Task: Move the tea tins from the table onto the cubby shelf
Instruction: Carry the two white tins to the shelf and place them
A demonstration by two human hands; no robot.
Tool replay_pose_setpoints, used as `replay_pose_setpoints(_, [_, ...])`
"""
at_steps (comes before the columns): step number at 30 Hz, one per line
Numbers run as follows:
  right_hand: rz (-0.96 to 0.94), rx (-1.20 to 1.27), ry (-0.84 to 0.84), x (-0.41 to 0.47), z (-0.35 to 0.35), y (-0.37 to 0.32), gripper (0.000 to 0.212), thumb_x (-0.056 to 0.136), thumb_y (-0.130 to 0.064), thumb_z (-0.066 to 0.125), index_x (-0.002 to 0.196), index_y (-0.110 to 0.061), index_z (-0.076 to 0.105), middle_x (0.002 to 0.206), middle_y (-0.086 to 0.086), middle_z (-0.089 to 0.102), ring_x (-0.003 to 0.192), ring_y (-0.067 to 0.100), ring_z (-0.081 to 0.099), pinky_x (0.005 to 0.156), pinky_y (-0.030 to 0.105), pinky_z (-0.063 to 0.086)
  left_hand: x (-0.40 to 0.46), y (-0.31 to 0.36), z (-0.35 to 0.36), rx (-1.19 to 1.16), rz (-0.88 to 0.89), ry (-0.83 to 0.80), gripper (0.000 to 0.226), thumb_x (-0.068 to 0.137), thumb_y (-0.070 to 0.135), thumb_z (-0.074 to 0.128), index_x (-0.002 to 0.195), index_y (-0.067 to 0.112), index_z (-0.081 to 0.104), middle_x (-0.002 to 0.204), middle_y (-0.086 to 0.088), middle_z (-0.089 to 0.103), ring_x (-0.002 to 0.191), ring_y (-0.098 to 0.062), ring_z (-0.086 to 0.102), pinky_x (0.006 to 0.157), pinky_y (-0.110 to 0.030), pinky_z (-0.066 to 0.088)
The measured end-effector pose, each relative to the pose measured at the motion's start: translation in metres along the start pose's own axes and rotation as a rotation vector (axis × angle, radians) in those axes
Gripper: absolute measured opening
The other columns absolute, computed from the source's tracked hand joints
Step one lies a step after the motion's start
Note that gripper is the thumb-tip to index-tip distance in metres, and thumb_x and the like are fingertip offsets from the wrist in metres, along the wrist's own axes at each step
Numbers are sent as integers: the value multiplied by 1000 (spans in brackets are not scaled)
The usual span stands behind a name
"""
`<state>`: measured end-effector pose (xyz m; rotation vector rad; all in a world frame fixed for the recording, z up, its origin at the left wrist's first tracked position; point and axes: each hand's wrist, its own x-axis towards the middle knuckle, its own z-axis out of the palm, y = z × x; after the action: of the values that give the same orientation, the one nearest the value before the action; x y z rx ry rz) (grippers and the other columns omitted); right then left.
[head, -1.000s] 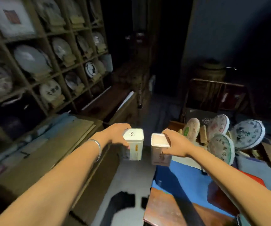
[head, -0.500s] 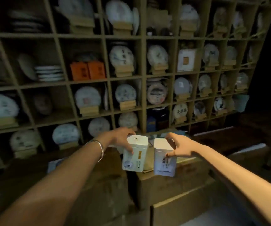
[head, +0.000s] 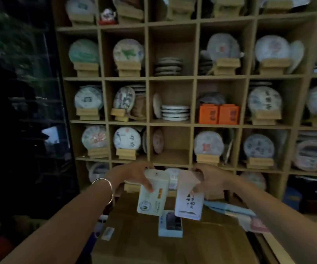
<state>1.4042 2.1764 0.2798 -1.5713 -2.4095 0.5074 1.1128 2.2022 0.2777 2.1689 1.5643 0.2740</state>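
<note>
Two tea tins carried up to the cubby shelf, one in each hand.

Since half a second earlier the view had swung left and closer, so the tall pale wooden cubby shelf (head: 194,79) filled the frame, its orange boxes (head: 218,114) now right of centre. The left hand (head: 133,176) gripped the top of a white rectangular tin with a yellow label and green round emblem (head: 153,195), fingers curled over its front. The right hand (head: 210,181) pinched the top of a white rectangular tin with black calligraphy (head: 189,197). Both tins hung side by side, tilted, above brown cardboard cartons (head: 173,246), below a nearly bare cubby.
</note>
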Motion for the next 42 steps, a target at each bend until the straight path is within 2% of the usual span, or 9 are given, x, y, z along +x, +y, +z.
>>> replay_pose_setpoints(3, [-13,7,-45,39,4,-22,70,67,-47,81,122,-22,44,105,-10,51,89,7,53,66,19,43,-5,-38,-16,21,-61,46,74,54,36,88,117,34,50,119,11,52,106,-13,52,94,-37,47])
replay_pose_setpoints(7, [-30,-9,-67,79,9,-32,79,65,-49,82,129,-20,45,118,-5,52,99,12,55,76,24,45,3,-69,-28,67,-96,37,88,55,43,85,132,31,42,131,9,42,115,-15,44,100,-37,42])
replay_pose_setpoints(15, [-21,-131,-92,149,3,-2,73,64,-50,81,123,-21,49,117,-5,55,99,12,55,83,27,49,81,-71,-32,-23,-85,-23,75,61,32,87,125,27,47,124,3,52,108,-19,55,93,-41,51])
replay_pose_setpoints(19, [-21,-182,-98,192,-14,31,78,59,-56,81,123,-24,51,110,-11,52,99,11,54,83,26,48,154,-64,-47,68,-60,-68,73,61,38,86,121,27,47,121,6,51,107,-17,53,91,-35,50])
replay_pose_setpoints(23, [-5,-220,-79,241,-32,61,62,62,-49,82,110,-24,52,109,-6,56,93,13,55,74,28,49,225,-64,-61,55,-44,-59,79,57,35,87,124,29,45,114,12,49,99,-11,51,72,-23,46])
replay_pose_setpoints(27, [9,-233,-89,288,-43,79,68,67,-42,81,123,-15,52,117,2,58,98,16,56,78,29,49,281,-73,-67,22,-33,-26,82,51,37,89,120,26,47,120,6,55,102,-13,55,81,-28,50])
replay_pose_setpoints(30, [46,-195,-60,320,-40,89,66,70,-37,80,125,-15,52,119,2,58,98,15,54,76,27,45,311,-82,-67,17,-52,-29,81,50,39,88,118,26,47,115,7,54,99,-13,54,75,-25,48])
replay_pose_setpoints(37, [157,-153,-47,386,-24,119,57,76,-27,77,125,-10,52,124,8,57,109,20,57,79,26,46,381,-106,-61,0,-42,-52,73,61,22,87,124,15,51,122,-2,57,104,-17,55,86,-30,50])
replay_pose_setpoints(42, [164,-177,-48,418,-19,130,60,79,-26,75,129,-7,50,129,11,52,114,24,54,86,28,47,418,-122,-55,-113,-43,-36,65,65,10,83,121,13,50,119,-5,57,105,-18,53,84,-29,48])
